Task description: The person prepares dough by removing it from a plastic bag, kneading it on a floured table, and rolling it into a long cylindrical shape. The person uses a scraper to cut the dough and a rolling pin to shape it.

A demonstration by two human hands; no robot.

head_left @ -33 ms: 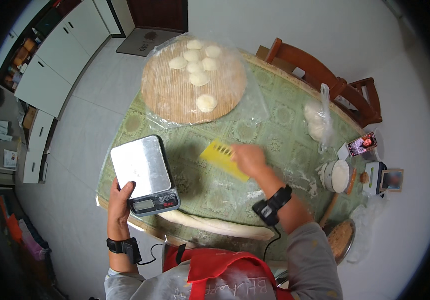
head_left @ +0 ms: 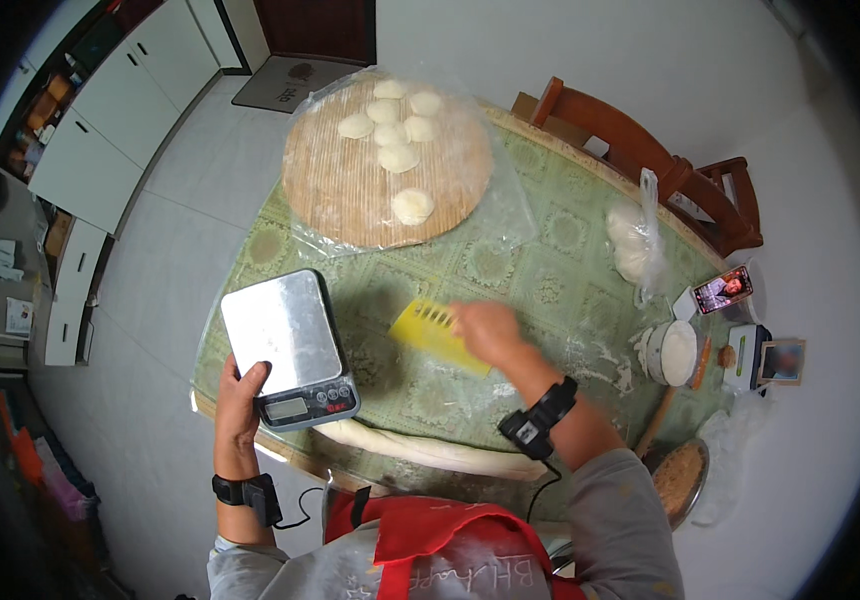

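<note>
My left hand [head_left: 241, 395] grips the near left corner of a kitchen scale [head_left: 285, 330], its thumb lying on the top. The scale has a bare silver plate and a dark body with a small display. My right hand [head_left: 490, 332] is closed on a yellow dough scraper [head_left: 428, 334] with a row of slots. Hand and scraper are slightly blurred, over the green patterned tablecloth [head_left: 550, 265]. Along the near edge of the table lies a long rope of dough [head_left: 450, 458]; its left end passes behind the scale.
At the far side, several flattened dough rounds [head_left: 399, 157] rest on a round slatted board [head_left: 325, 190] with clear plastic around it. To the right are bagged dough [head_left: 630, 245], a phone [head_left: 723, 289], a flour container [head_left: 674, 353], a rolling pin [head_left: 656, 420] and a filling bowl [head_left: 678, 478].
My right hand has moved a little nearer to me and to the left, bringing the scraper with it. My left hand and the scale have hardly moved.
</note>
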